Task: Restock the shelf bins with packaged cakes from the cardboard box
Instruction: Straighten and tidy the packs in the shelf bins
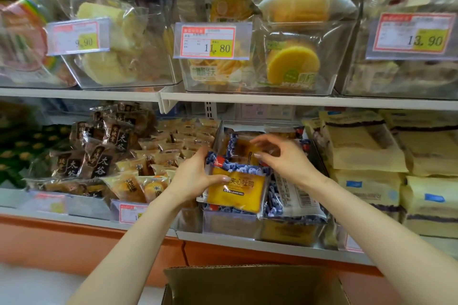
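My left hand (195, 176) grips the left edge of a yellow cake pack with blueberry print (238, 190), thumb lying across its front, at the front of a clear shelf bin (230, 223) on the lower shelf. My right hand (285, 158) hovers over the bin with curled fingers touching another blueberry-print pack (244, 147) farther back. Beside the front pack, one pack lies back side up with its barcode showing (295, 195). The open cardboard box (252, 285) stands below, at the bottom edge of the view; its inside is hidden.
Left of the bin lie small yellow cake packs (153, 156) and dark brown packs (104, 153). Cream-coloured bags (366, 151) are stacked to the right. The upper shelf holds clear bins of round cakes (292, 62) with price tags (210, 41).
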Available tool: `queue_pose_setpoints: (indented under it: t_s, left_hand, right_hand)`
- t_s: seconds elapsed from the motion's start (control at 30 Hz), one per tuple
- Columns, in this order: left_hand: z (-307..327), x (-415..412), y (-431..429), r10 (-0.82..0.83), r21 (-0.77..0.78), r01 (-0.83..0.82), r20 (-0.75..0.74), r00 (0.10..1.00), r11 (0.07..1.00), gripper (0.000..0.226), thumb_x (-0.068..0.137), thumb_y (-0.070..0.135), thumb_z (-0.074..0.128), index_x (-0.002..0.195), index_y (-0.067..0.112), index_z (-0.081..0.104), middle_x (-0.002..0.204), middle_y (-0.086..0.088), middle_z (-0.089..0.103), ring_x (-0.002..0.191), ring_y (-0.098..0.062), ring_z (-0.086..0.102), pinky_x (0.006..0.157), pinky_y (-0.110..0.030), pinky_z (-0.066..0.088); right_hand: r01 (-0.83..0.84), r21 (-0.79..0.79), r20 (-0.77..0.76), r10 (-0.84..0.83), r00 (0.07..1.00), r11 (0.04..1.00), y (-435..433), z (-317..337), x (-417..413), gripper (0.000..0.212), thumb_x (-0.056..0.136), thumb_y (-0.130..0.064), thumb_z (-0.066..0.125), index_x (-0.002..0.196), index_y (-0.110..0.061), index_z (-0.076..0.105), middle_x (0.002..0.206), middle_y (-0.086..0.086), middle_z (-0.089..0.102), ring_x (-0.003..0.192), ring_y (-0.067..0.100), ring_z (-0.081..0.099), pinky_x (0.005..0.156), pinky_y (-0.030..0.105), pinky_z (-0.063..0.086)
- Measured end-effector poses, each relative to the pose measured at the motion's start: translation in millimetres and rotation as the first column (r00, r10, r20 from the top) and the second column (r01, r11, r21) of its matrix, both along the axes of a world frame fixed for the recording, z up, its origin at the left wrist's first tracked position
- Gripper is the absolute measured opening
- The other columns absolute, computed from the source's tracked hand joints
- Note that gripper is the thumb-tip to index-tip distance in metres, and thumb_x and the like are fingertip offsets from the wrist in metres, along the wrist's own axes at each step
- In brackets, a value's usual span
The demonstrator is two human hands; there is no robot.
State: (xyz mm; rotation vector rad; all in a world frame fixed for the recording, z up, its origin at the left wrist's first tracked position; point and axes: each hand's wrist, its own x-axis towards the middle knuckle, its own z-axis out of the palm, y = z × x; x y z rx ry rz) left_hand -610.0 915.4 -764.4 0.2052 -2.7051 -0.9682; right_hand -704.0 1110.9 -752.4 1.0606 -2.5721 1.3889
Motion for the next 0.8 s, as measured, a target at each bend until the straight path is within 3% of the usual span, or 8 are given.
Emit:
queue_pose_setpoints:
  t_s: [0.17, 0.37, 0.5, 0.57, 0.63, 0.7, 0.8]
  left_hand:
    - [3.1, 4.1, -5.3, -0.068, -0.024, 0.068, 0.006, 0.998, 0.997, 0.057, 0.073, 0.034, 0.077, 0.119, 0.024, 0.045, 0.122, -0.003, 0.059, 0.108, -0.025, 0.059, 0.091, -0.04, 0.048]
    - [8.3, 1.5, -12.6, -0.085, -0.161, 0.09, 0.04, 0.996, 0.983, 0.041, 0.074, 0.035, 0.076, 0.107, 0.023, 0.055, 0.105, 0.008, 0.058, 0.103, -0.017, 0.057, 0.085, -0.03, 0.043]
    - [4.8, -1.4, -14.4, -0.073, -0.376, 0.084, 0.044, 0.996, 0.923, 0.042, 0.076, 0.043, 0.071, 0.111, 0.026, 0.056, 0.12, 0.008, 0.055, 0.121, -0.014, 0.041, 0.1, -0.032, 0.026]
    - [1.0, -3.8, -15.5, -0.077, -0.466, 0.087, 0.041, 0.996, 0.881, 0.045, 0.078, 0.048, 0.067, 0.115, 0.027, 0.056, 0.126, 0.008, 0.052, 0.126, -0.015, 0.035, 0.099, -0.03, 0.023]
    - [-2.5, -5.7, -15.2, -0.076, -0.528, 0.088, 0.044, 0.996, 0.845, 0.047, 0.079, 0.053, 0.062, 0.118, 0.028, 0.056, 0.128, 0.008, 0.051, 0.127, -0.018, 0.034, 0.099, -0.033, 0.025]
    - [-4.4, -3.7, -12.9, -0.11, -0.58, 0.084, -0.009, 0.994, 0.81, 0.047, 0.077, 0.059, 0.056, 0.109, 0.026, 0.064, 0.12, 0.003, 0.058, 0.119, -0.027, 0.047, 0.095, -0.045, 0.033]
    - [-7.1, -3.0, -13.5, -0.12, -0.583, 0.081, -0.029, 0.992, 0.809, 0.051, 0.068, 0.06, 0.049, 0.095, 0.022, 0.069, 0.103, -0.002, 0.067, 0.1, -0.033, 0.061, 0.077, -0.053, 0.045]
  right_hand:
    - [0.16, 0.402, -0.192, -0.087, 0.977, 0.902, -20.7, 5.4, -27.9, 0.055, 0.089, -0.041, 0.061, 0.139, -0.034, 0.037, 0.144, 0.0, 0.042, 0.132, 0.023, 0.037, 0.107, 0.038, 0.035]
    - [0.147, 0.579, -0.225, -0.016, 0.974, 0.802, -40.1, -5.8, -45.6, 0.073, 0.086, -0.053, 0.058, 0.146, -0.025, 0.027, 0.151, 0.007, 0.034, 0.141, 0.026, 0.026, 0.119, 0.048, 0.004]
    - [0.123, 0.514, -0.205, -0.018, 0.979, 0.849, -46.9, -2.2, -53.8, 0.081, 0.074, -0.054, 0.07, 0.141, -0.022, 0.037, 0.142, 0.005, 0.046, 0.131, 0.026, 0.04, 0.112, 0.044, 0.026]
    - [0.134, 0.501, -0.209, -0.031, 0.977, 0.855, -49.2, 1.2, -54.9, 0.077, 0.071, -0.05, 0.076, 0.136, -0.021, 0.045, 0.134, 0.004, 0.052, 0.124, 0.025, 0.045, 0.103, 0.039, 0.035]
    - [0.141, 0.508, -0.199, -0.044, 0.979, 0.85, -49.5, 3.8, -56.4, 0.057, 0.071, -0.045, 0.077, 0.119, -0.019, 0.06, 0.113, 0.002, 0.062, 0.109, 0.022, 0.054, 0.086, 0.033, 0.038]
    - [0.124, 0.501, -0.156, -0.052, 0.986, 0.857, -48.0, 6.0, -57.2, 0.036, 0.074, -0.039, 0.077, 0.101, -0.018, 0.067, 0.092, -0.002, 0.062, 0.088, 0.017, 0.057, 0.073, 0.028, 0.033]
    - [0.127, 0.424, -0.138, -0.075, 0.988, 0.897, -46.1, 4.6, -59.9, 0.022, 0.079, -0.033, 0.074, 0.095, -0.019, 0.067, 0.097, -0.003, 0.066, 0.086, 0.012, 0.057, 0.078, 0.028, 0.039]
